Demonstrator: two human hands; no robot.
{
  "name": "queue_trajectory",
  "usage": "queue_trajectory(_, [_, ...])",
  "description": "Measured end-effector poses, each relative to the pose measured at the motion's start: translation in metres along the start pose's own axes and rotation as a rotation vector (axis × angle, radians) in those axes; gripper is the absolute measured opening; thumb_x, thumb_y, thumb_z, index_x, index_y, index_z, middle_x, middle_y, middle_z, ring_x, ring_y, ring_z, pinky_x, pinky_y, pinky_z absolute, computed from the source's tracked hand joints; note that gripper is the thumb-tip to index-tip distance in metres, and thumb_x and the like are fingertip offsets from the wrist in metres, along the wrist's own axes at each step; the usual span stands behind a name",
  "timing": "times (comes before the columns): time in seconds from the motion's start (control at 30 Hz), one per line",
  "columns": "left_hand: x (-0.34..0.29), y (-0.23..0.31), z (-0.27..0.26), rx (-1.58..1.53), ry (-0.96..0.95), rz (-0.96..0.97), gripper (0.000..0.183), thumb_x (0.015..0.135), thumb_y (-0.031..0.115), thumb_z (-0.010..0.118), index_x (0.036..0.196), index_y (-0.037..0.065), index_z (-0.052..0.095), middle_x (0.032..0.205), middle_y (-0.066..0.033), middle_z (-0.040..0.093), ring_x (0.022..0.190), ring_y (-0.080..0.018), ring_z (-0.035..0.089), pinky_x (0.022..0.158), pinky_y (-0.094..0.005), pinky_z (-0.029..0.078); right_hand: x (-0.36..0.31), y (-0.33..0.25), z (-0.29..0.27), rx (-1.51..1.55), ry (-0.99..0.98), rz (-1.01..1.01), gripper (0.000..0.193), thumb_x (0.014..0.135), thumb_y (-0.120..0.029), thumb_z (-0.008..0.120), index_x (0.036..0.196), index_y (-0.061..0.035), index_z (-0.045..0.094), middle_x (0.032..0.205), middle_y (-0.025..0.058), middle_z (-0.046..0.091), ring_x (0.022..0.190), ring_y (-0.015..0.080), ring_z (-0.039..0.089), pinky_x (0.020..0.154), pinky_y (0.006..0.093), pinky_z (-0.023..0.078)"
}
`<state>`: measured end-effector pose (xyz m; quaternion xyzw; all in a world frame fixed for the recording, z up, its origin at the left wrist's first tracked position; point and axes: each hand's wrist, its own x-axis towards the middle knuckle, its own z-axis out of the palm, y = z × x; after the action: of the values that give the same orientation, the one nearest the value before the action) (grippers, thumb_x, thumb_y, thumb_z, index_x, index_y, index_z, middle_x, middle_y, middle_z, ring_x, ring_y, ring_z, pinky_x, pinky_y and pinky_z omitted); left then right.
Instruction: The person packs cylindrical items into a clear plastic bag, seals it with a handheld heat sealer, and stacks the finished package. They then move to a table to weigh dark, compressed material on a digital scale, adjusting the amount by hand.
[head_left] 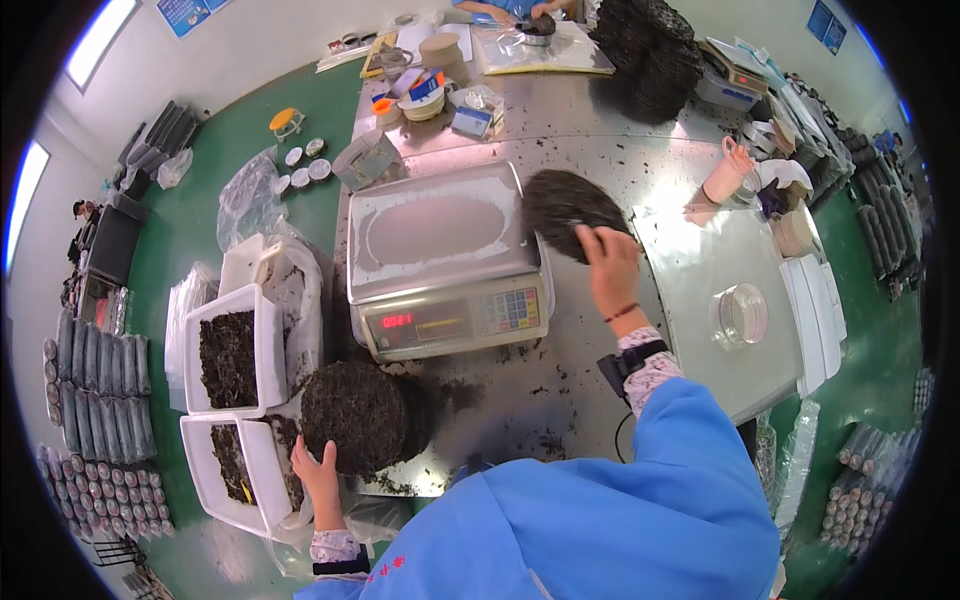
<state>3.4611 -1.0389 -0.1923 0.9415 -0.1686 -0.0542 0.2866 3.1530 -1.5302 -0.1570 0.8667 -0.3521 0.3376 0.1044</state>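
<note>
My right hand pinches the lower right edge of a thin, round, dark dried seaweed disc, which is tilted just right of the weighing scale. Its thumb is hidden. The scale's metal plate carries no disc, and its red display is lit. At the lower left stands a stack of similar dried seaweed discs. My left hand is at the stack's left edge, thumb and fingers apart. Two white tubs of loose dark seaweed stand left of the stack.
On the steel table, a metal sheet bearing a clear round dish lies at the right. A tall dark pile of discs stands at the back. Tape rolls sit at the far left. Across the table a person's hands work over a tin.
</note>
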Motion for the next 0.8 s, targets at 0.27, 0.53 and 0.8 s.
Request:
queue_trajectory(0.27, [-0.001,-0.007,0.021,-0.013,0.026,-0.028,0.081,0.077,0.030,0.076,0.141,0.001,0.035,0.139,-0.0214,0.038,0.129,-0.0395,0.034,0.107,-0.0486,0.029,-0.119,0.067,0.016,-0.243,-0.344,0.216,0.057,0.076,-0.013,0.069,0.129,-0.0130,0.048,0.121,0.0111,0.047,0.116,0.0307,0.043,0.097,0.0473,0.033])
queue_trajectory(0.53, [-0.015,0.051,0.000,-0.150,0.147,0.064,0.066,0.076,0.012,0.076,0.130,0.001,0.040,0.130,-0.0198,0.043,0.124,-0.0344,0.041,0.105,-0.0429,0.034,-0.038,-0.126,-0.023,0.528,-0.261,-0.154,0.052,0.073,-0.012,0.070,0.121,-0.0081,0.052,0.120,0.0131,0.051,0.114,0.0324,0.048,0.097,0.0458,0.036])
queue_trajectory(0.8, [0.008,0.028,-0.011,-0.969,-0.067,-0.178,0.053,0.086,0.005,0.066,0.131,-0.003,0.038,0.122,-0.0135,0.053,0.109,-0.0204,0.054,0.093,-0.0306,0.045,-0.041,-0.307,-0.058,0.921,-0.488,-0.695,0.063,0.073,-0.012,0.071,0.131,-0.0049,0.046,0.134,0.0139,0.048,0.123,0.0309,0.046,0.104,0.0438,0.036])
